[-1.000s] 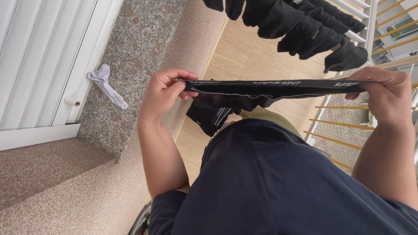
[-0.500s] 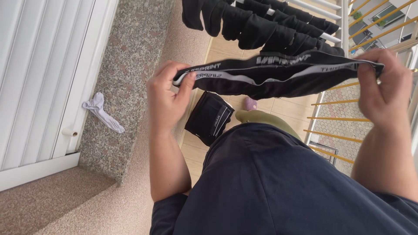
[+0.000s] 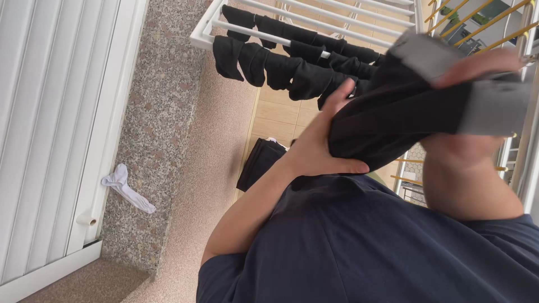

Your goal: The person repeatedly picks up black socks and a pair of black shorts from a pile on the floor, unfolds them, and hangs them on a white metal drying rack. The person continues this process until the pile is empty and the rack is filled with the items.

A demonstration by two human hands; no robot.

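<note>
Now, entries left to right.
White sock (image 3: 128, 191): lying on the granite ledge beside the white door.
Drying rack (image 3: 202, 35): hung with black socks (image 3: 281, 70).
Left hand (image 3: 320, 143): cupped under the black garment (image 3: 393, 120).
Right hand (image 3: 477, 112): closed over the garment's grey band, thumb on top.

floor (image 3: 219, 163) - pink, speckled | white sock (image 3: 127, 188) lies on grey stone strip (image 3: 151, 140) by door | folded black cloth (image 3: 259, 163) - on tan tiles (image 3: 281, 115)
</note>
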